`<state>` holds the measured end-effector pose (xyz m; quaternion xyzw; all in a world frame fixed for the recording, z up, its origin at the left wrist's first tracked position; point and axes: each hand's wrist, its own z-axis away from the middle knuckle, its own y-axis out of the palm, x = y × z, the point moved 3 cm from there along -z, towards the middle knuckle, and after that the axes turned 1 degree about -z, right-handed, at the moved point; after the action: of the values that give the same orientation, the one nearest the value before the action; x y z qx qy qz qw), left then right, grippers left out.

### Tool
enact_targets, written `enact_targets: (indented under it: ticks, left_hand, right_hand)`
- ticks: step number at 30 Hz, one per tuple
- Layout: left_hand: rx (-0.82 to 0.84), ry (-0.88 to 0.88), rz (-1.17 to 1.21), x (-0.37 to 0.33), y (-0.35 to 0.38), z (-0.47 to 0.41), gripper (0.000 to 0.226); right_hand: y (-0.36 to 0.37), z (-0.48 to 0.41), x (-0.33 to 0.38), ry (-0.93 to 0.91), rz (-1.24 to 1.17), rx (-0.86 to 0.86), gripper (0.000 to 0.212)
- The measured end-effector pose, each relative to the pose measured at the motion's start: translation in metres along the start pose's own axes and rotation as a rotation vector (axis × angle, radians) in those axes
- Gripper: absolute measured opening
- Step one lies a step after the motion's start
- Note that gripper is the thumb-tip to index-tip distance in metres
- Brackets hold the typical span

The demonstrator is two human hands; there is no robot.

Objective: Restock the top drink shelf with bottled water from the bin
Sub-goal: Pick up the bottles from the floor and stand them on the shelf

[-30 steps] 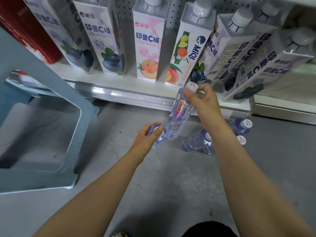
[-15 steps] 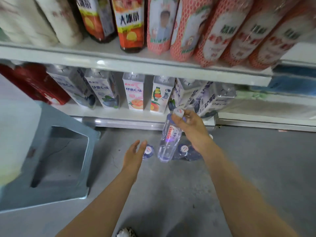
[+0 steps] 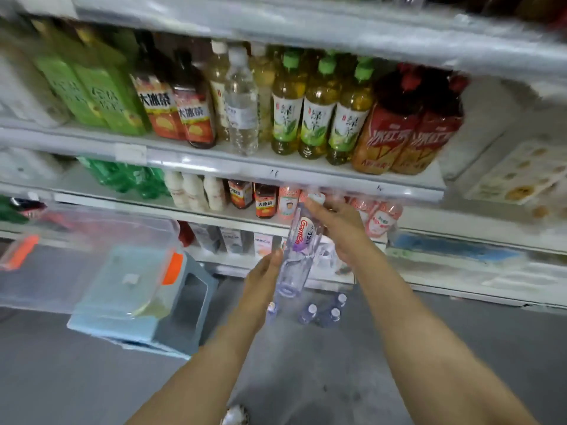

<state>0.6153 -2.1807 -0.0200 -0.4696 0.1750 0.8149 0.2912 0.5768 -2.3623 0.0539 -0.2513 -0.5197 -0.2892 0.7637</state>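
Left hand (image 3: pixel 264 276) open-palmed, fingers flat against the lower side of the water bottle (image 3: pixel 299 251), not gripping. Bottle nearly upright, cap up, leaning slightly right. Right hand (image 3: pixel 339 231) closed round the neck, nearer; shelf (image 3: pixel 306 171) well above both.

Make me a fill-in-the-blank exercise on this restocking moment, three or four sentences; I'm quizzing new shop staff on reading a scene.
1. The right hand grips the water bottle near its ____ end.
2. The left hand touches that bottle near its ____.
3. More water bottles lie on the ____.
4. On the shelf above, a clear bottle stands just left of the bottles with ____ caps.

Missing words: cap; base; floor; green
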Motion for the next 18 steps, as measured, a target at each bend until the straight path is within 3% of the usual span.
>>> enact_targets:
  ticks: [3, 5, 8, 15, 18]
  left_hand:
    - [0.024, 0.097, 0.025, -0.075, 0.007, 0.038, 0.063]
    - [-0.005, 0.153, 0.046, -0.121, 0.01, 0.057, 0.089]
    - [0.013, 0.29, 0.046, -0.183, 0.017, 0.086, 0.095]
    - [0.069, 0.596, 0.027, -0.309, 0.023, 0.154, 0.078]
    - [0.105, 0.728, 0.007, -0.356, 0.023, 0.175, 0.078]
  right_hand:
    - [-0.009, 0.029, 0.086, -0.106, 0.014, 0.01, 0.018]
    - [-0.015, 0.049, 0.139, -0.194, 0.02, 0.006, 0.017]
    - [-0.023, 0.079, 0.214, -0.32, -0.031, 0.018, 0.012]
    - [-0.035, 0.143, 0.368, -0.591, -0.04, 0.032, 0.022]
    - [-0.036, 0.163, 0.427, -0.648, -0.059, 0.025, 0.045]
